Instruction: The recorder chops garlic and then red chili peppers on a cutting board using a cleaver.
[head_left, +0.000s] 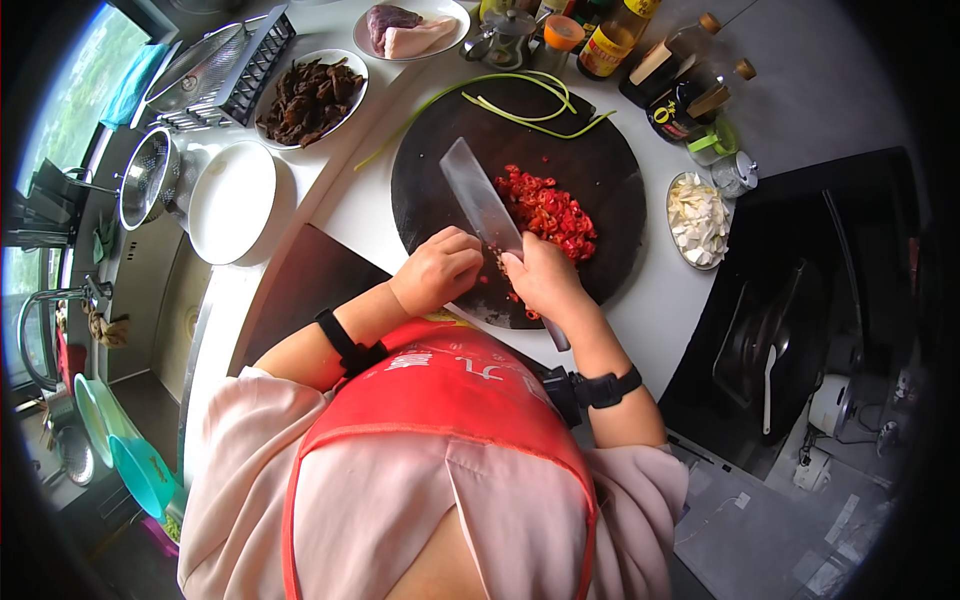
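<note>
My right hand (546, 276) grips a cleaver (480, 191) near its handle end. The blade slants across a round dark chopping board (427, 180), pointing to the far left. Chopped red chilies (551, 214) lie in a heap right of the blade, and smaller bits are scattered near my hands. My left hand (442, 270) is curled at the board's near left edge, a little left of the blade. Whether its fingers hold anything is hidden. Long green stems (525, 118) lie curved over the board's far side, and one runs off to the left.
Sliced white pieces on a plate (699, 217) stand at right, near the black cooktop (750, 330). Behind the board are sauce bottles (611, 41) and a plate of meat (412, 30). A bowl of dark brown food (311, 101) and a white bowl (232, 202) are at left.
</note>
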